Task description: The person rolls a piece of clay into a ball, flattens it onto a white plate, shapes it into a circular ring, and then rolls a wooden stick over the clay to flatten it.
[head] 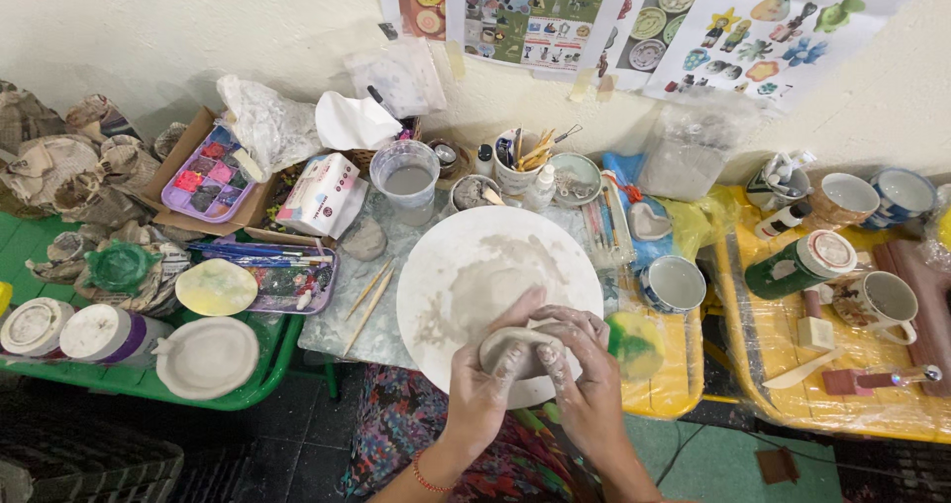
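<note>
Pretty crowded surface (376,335) here: a clear plastic cup of grey water (405,179) sits behind the round white turntable disc (495,275), a white mug stuffed with wooden tools (519,163) is just beside it, two thin wooden sticks (369,295) lie off the disc's left edge, and a yellow-green sponge (634,344) sits at its right edge. Nothing is between the hands and the small grey wet clay bowl (515,349), which sits at the disc's near edge, opening facing up, looking a bit wider side to side. Left hand (485,384) cups its left wall, right hand (584,374) wraps the right, fingers pinching the rim.
</note>
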